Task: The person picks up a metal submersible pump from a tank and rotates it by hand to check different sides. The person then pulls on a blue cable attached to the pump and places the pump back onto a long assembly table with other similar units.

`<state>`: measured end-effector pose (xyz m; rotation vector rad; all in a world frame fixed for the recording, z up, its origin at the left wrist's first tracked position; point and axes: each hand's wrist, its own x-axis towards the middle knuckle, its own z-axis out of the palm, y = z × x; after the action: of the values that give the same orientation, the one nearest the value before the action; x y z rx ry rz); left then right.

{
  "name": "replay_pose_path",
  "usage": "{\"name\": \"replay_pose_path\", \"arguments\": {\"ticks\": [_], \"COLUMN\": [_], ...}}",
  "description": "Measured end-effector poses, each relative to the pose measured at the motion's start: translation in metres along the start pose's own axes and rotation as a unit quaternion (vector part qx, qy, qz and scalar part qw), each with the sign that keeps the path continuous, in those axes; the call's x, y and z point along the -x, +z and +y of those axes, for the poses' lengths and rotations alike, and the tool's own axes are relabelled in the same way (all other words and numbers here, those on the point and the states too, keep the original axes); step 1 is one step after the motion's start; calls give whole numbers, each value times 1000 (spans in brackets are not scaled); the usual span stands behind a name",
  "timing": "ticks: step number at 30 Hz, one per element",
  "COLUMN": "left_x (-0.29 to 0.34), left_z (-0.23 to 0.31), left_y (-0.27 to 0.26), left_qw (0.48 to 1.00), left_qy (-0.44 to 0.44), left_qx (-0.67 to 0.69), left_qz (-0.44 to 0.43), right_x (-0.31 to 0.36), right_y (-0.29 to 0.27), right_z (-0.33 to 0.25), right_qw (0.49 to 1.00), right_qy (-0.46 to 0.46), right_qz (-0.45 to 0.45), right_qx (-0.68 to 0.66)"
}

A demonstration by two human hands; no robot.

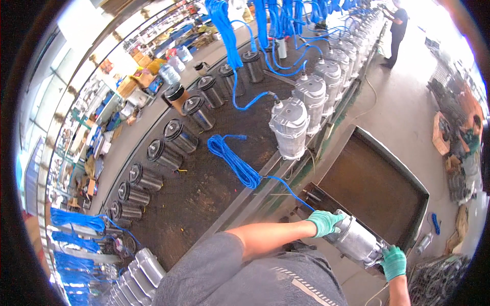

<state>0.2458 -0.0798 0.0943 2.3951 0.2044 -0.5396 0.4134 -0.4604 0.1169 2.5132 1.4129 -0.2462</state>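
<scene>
A silver, ribbed metal pump body (357,241) lies tilted across both my hands at the lower right, beside a large brown-floored tray (375,183). My left hand (325,223), in a green glove, grips its upper left end. At the opposite end, my right hand (393,262), gloved the same way, closes round the fittings; its fingertips are partly hidden. From near my left hand a thin blue cable runs up to a coiled blue cable bundle (235,162) on the dark workbench (204,188).
Upright silver pump bodies (290,128) with blue cables line the bench's right edge. Several dark cylindrical motors (179,135) stand along its far left side. Blue cable bundles (222,30) hang overhead. One person (397,30) stands at the far right; another (470,133) is near crates.
</scene>
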Motion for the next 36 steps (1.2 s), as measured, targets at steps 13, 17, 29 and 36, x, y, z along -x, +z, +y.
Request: {"name": "replay_pose_path", "arguments": {"ticks": [13, 17, 29, 36], "left_x": [4, 1, 6, 12], "left_z": [-8, -11, -5, -11], "left_y": [18, 21, 18, 27], "left_qw": [999, 999, 997, 997], "left_qy": [0, 3, 2, -12], "left_qx": [12, 16, 31, 18], "left_qz": [38, 46, 65, 73], "right_x": [-1, -9, -5, 11], "right_y": [-22, -24, 20, 26], "right_z": [-7, 13, -24, -37], "right_qw": [991, 978, 870, 824], "right_qy": [-50, -72, 217, 225], "right_qz": [7, -51, 49, 43], "right_qx": [-125, -188, -439, -518]}}
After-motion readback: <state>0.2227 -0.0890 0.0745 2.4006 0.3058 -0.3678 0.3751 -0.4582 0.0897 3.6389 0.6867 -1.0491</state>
